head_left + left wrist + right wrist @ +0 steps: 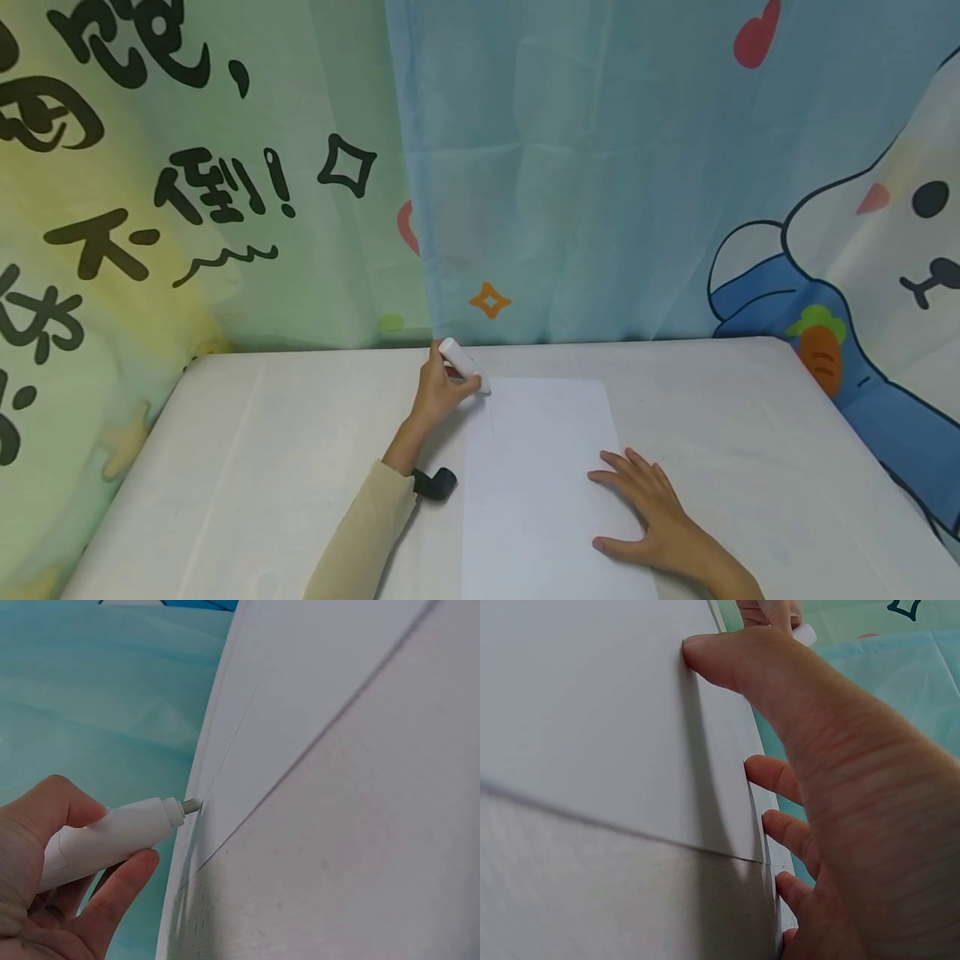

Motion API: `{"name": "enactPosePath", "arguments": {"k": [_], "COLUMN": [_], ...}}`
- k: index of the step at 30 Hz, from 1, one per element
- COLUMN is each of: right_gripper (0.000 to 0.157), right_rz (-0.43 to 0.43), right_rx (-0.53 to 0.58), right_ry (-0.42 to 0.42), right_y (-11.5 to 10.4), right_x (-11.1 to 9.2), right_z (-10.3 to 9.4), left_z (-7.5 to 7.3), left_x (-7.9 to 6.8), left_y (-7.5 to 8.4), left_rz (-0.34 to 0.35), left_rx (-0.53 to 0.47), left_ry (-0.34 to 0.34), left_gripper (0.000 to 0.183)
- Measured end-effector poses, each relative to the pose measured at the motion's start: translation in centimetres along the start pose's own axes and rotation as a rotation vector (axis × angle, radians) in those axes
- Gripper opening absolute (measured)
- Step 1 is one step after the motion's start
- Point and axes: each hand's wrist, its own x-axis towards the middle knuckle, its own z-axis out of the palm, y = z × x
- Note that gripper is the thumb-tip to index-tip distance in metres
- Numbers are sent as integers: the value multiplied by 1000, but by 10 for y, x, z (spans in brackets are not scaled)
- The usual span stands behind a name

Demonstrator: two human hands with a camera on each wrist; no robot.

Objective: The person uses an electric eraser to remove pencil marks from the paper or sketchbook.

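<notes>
We see two hands at work well apart from each other above a white counter (262, 467). The left hand (438, 392) has its thumb and fingers pinched round a thick white pen-like tool (465, 367), which slants down toward a large white sheet of paper (540, 475) lying on the counter. In the left wrist view we make out the tool's short grey tip (193, 805) by the sheet, near its far left corner; we cannot quite tell whether it touches the surface or sits just above it. A thin, faint line (231, 742) runs across the paper from beside that tip. Our right hand (648, 512) grips nothing: its fingers are spread, with the thumb and fingertips over the right side of the sheet. A black wrist device (437, 484) pokes out by the beige sleeve (367, 529) on the left arm. Behind the counter we have a printed cloth (570, 183) in green and blue (a white cartoon animal (892, 258) with a carrot (821, 360) decorates its right part).
</notes>
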Motion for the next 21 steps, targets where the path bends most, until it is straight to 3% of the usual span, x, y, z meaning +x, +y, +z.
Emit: {"name": "enactPosePath", "arguments": {"k": [7, 21], "right_gripper": [65, 65], "right_rz": [30, -14], "right_rx": [18, 2], "right_ry": [-19, 8], "right_y": [-1, 2], "right_x": [0, 0], "right_z": [0, 0], "left_z": [0, 1], "left_x": [0, 1], "left_y": [0, -1], "left_rz": [-5, 13], "left_rx": [-12, -26], "left_ry": [1, -9], "left_gripper": [56, 54]}}
